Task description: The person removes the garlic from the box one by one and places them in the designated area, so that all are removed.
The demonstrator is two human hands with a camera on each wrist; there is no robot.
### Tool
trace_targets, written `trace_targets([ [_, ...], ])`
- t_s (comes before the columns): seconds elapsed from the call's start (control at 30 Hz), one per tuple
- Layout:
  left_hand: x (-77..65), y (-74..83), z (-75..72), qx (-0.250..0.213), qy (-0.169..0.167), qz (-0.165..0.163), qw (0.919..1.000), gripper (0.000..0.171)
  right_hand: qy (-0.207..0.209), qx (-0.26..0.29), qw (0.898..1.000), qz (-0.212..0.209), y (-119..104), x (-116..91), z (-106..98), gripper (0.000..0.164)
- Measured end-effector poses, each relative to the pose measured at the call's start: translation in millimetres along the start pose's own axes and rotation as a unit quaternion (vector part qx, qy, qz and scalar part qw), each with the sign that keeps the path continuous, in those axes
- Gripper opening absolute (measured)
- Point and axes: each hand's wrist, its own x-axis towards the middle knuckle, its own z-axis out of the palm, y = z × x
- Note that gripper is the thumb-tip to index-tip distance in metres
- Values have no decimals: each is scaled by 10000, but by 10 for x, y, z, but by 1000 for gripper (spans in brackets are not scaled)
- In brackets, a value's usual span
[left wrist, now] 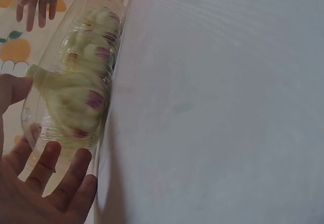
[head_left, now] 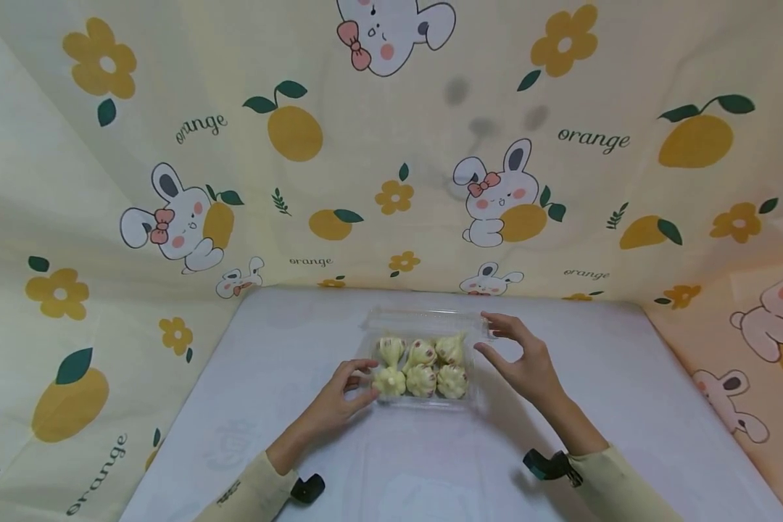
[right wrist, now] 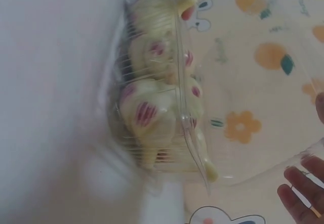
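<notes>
A clear plastic clamshell box (head_left: 424, 406) lies on the white table with its lid (head_left: 424, 317) raised at the back. Inside sit several garlic bulbs (head_left: 421, 380), pale yellow-green with purple patches, set in two rows. My left hand (head_left: 341, 395) holds the box's left end. In the left wrist view its thumb is at the rim beside a garlic stem (left wrist: 38, 75), and its fingers (left wrist: 73, 171) lie against the end wall. At the lid's right edge is my right hand (head_left: 527, 362), thumb and fingers spread apart, fingertips (right wrist: 292, 173) right beside the clear plastic.
White table (head_left: 287, 326) surface surrounds the box. Behind and at both sides stands a cream cloth (head_left: 391, 145) printed with rabbits, oranges and flowers. A small black device (head_left: 308, 489) sits at the left wrist, another (head_left: 551, 465) at the right.
</notes>
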Motion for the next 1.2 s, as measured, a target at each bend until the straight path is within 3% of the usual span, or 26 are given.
trace_targets([
  [0.23, -15, 23, 0, -6, -11, 64, 10000, 56, 116, 30, 9997, 207, -7, -4, -3, 65],
  [0.5, -41, 25, -12, 105, -10, 113, 9999, 55, 180, 277, 9990, 294, -42, -56, 4, 83],
  [0.6, -49, 27, -17, 115, -8, 107, 9999, 54, 143, 238, 9991, 310, -56, -89, 19, 77],
  [0.7, -56, 34, -23, 124, 12, 104, 9999, 54, -127, 78, 9996, 223, -53, -125, 56, 71],
  [0.9, -74, 52, -27, 181, 29, 58, 9998, 56, -1043, -202, 9943, -124, -20, -219, 197, 61],
  [1.2, -94, 47, -25, 185, -40, 92, 9998, 59, -1769, -627, 9822, -6, -53, -283, 310, 53],
])
